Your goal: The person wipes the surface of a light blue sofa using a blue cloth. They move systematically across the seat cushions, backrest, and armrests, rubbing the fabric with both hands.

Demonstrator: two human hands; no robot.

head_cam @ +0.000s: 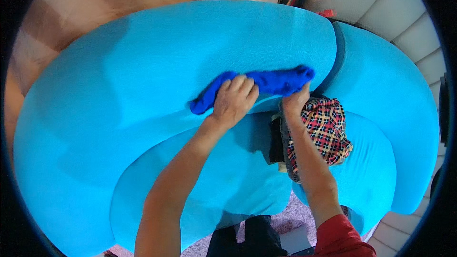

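Note:
A deep blue cloth [276, 82], bunched into a long strip, stretches across the front of a turquoise-covered sofa backrest [200, 39]. My left hand [236, 96] is closed around its middle, and one end hangs free to the left. At the cloth's right end my right hand [296, 101] holds on from below, its fingers partly hidden by the fabric. Below my right hand, a bundle of folded clothes with a red, black and yellow plaid garment [326, 128] on top lies on the sofa seat [228, 171]. My right forearm hides part of that bundle.
A second turquoise sofa section [385, 89] adjoins on the right, with a gap between the backrests. Pale padded wall panels [371, 0] stand behind it. Red objects [326, 13] lie behind the sofa's top edge. Purple carpet [296, 210] shows near my legs.

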